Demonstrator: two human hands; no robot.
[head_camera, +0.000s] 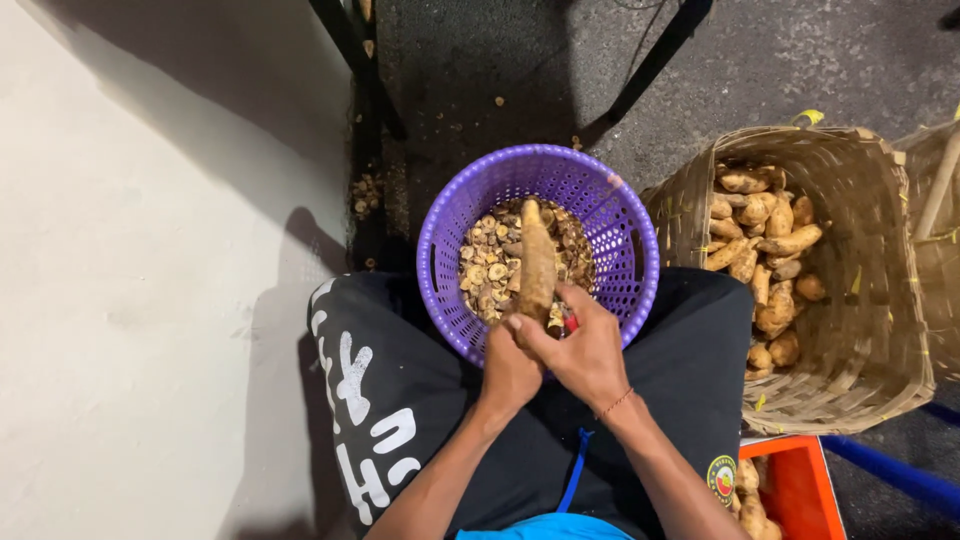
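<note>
Both hands clamp one long tuber (537, 262) over the purple basket (630, 250) of cut pieces: left hand (508, 372) grips its near end, right hand (585, 350) closes beside, a red tool (571, 323) peeking out. Woven basket (860, 330) of tubers sits at right.

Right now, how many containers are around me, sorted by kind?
Purple plastic basket: 1, between the knees, holding cut scraps
Woven baskets: 2, one with tubers, one at the right edge
Orange crate: 1
Total: 4
Both hands hold one long tuber over the purple basket.
</note>
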